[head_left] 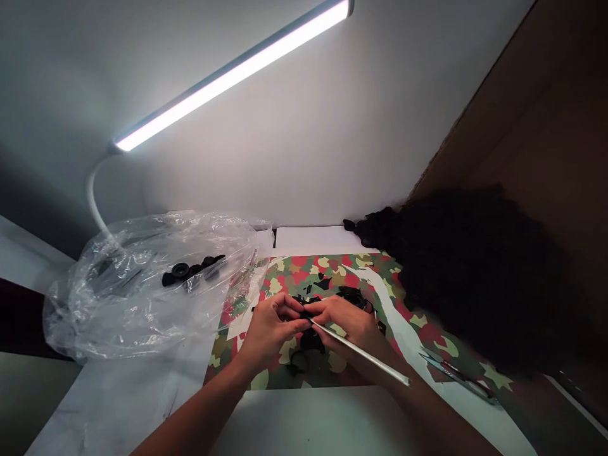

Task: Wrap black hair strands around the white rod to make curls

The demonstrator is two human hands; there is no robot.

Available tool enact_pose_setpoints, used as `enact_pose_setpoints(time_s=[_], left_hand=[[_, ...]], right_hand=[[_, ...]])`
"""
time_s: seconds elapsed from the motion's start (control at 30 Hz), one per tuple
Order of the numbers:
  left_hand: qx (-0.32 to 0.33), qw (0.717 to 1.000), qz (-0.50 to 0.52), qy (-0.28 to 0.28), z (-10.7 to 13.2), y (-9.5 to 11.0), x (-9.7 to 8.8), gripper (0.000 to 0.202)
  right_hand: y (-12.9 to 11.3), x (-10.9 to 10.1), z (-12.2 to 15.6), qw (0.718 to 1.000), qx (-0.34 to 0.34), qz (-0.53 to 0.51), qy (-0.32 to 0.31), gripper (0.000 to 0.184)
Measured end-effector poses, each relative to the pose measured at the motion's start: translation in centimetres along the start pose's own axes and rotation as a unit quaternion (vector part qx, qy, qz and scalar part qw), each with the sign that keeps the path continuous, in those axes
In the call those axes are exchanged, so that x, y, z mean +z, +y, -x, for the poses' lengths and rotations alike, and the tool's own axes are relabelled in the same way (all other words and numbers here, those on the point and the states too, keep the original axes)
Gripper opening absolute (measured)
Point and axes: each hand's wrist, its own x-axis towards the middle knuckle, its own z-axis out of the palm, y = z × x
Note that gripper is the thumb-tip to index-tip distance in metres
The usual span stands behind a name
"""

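Observation:
Above the middle of the camouflage-patterned mat, my left hand (274, 323) is closed in a pinch on a small black rubber-like piece (306, 315). My right hand (350, 322) meets it from the right, fingers closed around a slim, pale, rod-like tool (363, 352). The tool slants from the fingertips down across my right wrist, and its tip is at the black piece. My fingers hide most of that piece. Black scraps (323, 283) lie just beyond my hands, and a black ring-shaped piece (298, 362) lies below them.
A large heap of black pieces (475, 272) fills the right side. On the left, a clear plastic bag (128, 316) holds several black round parts (180, 271). A pointed metal two-pronged tool (458, 375) lies right of the mat (266, 380). A lit bar lamp (232, 76) hangs above.

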Motion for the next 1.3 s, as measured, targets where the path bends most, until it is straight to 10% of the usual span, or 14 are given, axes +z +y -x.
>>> enact_pose_setpoints(time_s=[1.03,1.3], left_hand=[[0.054,0.996,-0.072,0.027,0.8,0.0,0.4,0.031],[-0.002,0.998,0.057,-0.017,1.0,1.4,0.5,0.037]], right_hand=[[-1.3,0.9,0.2,0.970,-0.106,0.217,-0.028,0.022],[-0.8,-1.2,-0.4,0.976,0.120,0.109,0.142,0.015]])
